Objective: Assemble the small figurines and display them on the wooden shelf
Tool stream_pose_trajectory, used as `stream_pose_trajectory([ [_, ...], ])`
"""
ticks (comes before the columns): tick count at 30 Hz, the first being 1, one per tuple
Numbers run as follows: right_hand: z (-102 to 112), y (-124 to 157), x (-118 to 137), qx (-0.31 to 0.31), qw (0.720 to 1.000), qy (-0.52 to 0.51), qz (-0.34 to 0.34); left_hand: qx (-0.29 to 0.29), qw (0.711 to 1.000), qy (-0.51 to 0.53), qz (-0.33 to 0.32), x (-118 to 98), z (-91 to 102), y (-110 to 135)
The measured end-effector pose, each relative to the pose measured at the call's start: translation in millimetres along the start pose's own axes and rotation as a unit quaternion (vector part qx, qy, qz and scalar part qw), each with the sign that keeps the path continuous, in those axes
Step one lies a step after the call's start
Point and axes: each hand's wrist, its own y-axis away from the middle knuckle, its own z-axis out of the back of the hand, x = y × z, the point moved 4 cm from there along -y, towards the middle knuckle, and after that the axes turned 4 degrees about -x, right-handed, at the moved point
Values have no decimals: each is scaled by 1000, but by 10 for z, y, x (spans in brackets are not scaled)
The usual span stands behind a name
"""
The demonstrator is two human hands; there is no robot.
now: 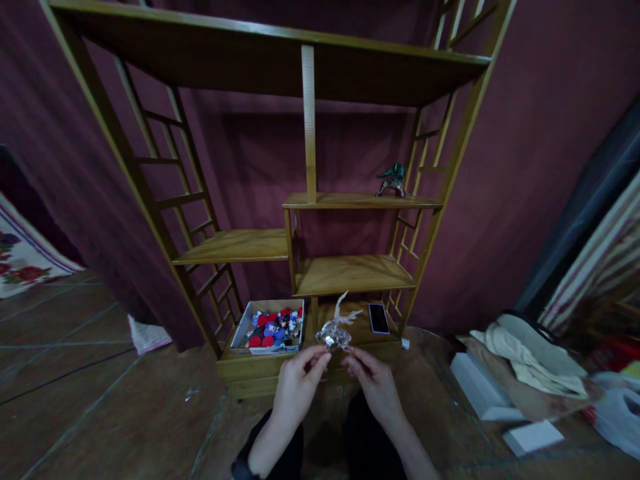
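Between my two hands is a clear, shiny deer-like figurine (334,335) with pale branching antlers pointing up. My left hand (301,377) pinches its lower left part between thumb and fingertips. On the other side, my right hand (371,379) pinches its lower right part. Just beyond the left hand, a white box (242,336) on the bottom shelf holds several small red, blue and dark figures. A phone (379,319) with a dark screen lies on the same shelf, to the right of the figurine.
A wooden display shelf (230,247) stands ahead against a dark red curtain. One green and dark figure (393,180) stands on its right middle shelf. White boxes (484,385), folded cloth (530,357) and a plastic bag (617,410) lie on the tiled floor at right.
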Motion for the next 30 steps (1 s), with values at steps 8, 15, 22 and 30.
stream_pose_trajectory([
  [8,124,-248,370,11,998,21,65,-4,998,-22,-56,-416,77,-244],
  [15,354,-641,765,-26,993,6,118,-26,986,-93,-139,-962,66,-593],
  [22,691,-1194,1236,-44,989,-23,142,-39,976,-133,-167,-1610,-33,-1107],
  [30,1020,-2173,1801,-45,985,-9,167,-72,961,-164,-210,-2306,-166,-2014],
])
